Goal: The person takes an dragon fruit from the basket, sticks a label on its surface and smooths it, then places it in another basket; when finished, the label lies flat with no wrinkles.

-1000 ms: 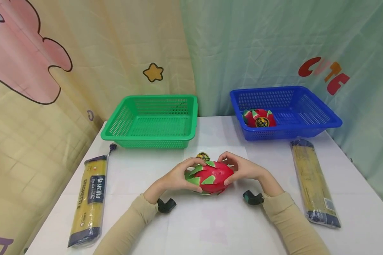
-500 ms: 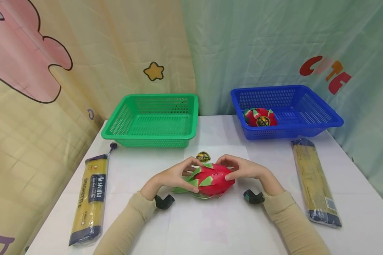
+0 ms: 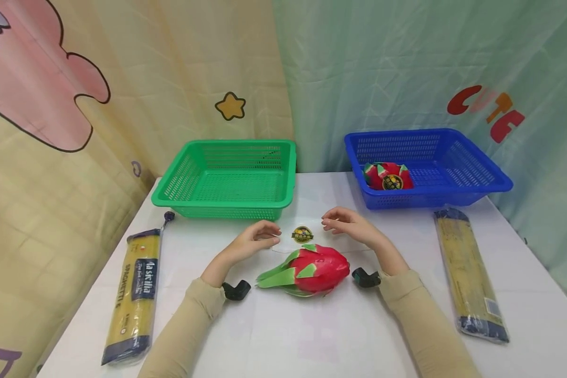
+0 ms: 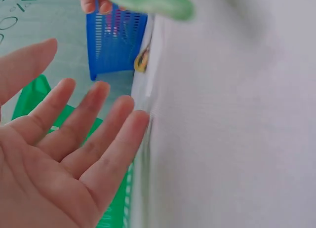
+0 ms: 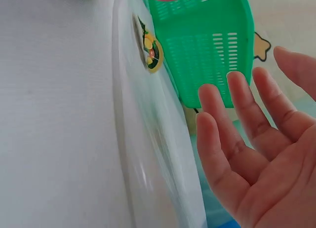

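Head view: dragon fruit (image 3: 318, 270) nearside of left grip (image 3: 247, 243) and right grip (image 3: 356, 227)

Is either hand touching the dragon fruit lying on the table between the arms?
No, the head view shows clear gaps separating the dragon fruit from both the left hand and the right hand.

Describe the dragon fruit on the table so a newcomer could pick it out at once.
On the white table, in front of the green basket and blue basket, find the round label. Just below it in the head view lies a red dragon fruit, its long green leaves pointing left. Unlike the other dragon fruit, it lies outside the blue basket and shows no label.
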Demonstrator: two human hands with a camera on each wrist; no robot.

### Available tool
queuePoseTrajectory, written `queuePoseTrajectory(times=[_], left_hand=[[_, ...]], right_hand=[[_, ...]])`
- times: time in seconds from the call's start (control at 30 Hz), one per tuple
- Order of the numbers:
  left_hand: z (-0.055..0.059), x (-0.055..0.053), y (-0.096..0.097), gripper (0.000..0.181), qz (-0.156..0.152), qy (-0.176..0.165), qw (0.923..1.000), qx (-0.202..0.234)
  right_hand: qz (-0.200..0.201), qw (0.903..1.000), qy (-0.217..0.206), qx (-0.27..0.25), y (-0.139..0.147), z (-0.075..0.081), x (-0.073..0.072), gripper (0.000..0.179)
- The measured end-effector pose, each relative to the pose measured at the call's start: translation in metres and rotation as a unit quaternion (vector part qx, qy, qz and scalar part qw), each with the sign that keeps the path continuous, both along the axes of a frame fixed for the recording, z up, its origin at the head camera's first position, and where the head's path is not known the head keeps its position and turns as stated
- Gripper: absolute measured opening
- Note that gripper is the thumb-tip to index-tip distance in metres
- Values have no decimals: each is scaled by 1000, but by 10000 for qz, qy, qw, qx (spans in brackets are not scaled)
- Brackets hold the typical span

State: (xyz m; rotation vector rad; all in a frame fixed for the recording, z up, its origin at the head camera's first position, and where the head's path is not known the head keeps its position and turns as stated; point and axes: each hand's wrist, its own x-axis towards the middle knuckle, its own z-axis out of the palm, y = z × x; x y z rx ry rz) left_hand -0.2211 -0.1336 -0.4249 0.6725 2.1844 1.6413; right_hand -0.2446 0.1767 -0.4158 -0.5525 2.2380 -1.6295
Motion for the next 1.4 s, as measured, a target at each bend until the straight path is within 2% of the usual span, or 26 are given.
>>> queuePoseTrajectory(times=[0.17, 0.33, 0.4, 0.6, 0.73, 0.97, 1.2, 1.4], left_hand=[[-7, -3, -1, 39, -138, -38, 9997, -184], [-7, -3, 1, 35, -241, -83, 9993, -284], [-3, -2, 2, 35, -246, -108, 9990, -355], [20, 10, 5, 35, -263, -140, 9986, -436], [24, 12, 5, 34, -247, -95, 9987, -431], [21, 11, 5, 34, -219, -162, 9986, -446], [-10, -5, -1, 36, -134, -147, 9986, -497], [-9, -4, -1, 36, -127, -99, 9985, -531]], right_hand=[[231, 9996, -44, -132, -11, -8, -13, 31], [513, 9984, -165, -158, -17, -19, -21, 30], [579, 9980, -172, -166, -18, -21, -22, 30], [695, 9976, 20, 6, -20, -25, -24, 33], [694, 9970, 207, 271, -22, -28, -25, 34], [659, 9947, 341, 712, -25, -29, -22, 32], [761, 9931, 395, 801, -29, -26, -20, 32], [723, 9936, 524, 698, -28, -30, -20, 26]])
